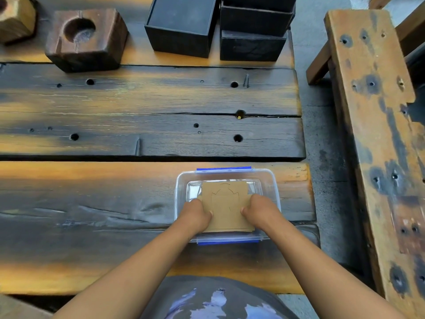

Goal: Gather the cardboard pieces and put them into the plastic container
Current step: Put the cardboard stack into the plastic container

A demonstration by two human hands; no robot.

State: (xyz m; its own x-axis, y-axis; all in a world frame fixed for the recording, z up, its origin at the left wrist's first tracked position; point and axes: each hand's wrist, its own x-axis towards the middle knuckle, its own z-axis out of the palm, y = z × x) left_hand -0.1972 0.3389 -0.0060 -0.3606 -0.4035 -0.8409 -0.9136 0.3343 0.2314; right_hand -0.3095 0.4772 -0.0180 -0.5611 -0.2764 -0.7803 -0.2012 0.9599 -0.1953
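Partly hidden, cardboard pieces sit under both hands over the plastic container.

- A table of dark, scorched planks with drilled holes is carrying everything.
- A clear plastic container with blue clips is sitting near its front right edge.
- Two wooden blocks, one with a round hollow, are resting at the back left.
- Black boxes are standing at the back, right of the blocks.
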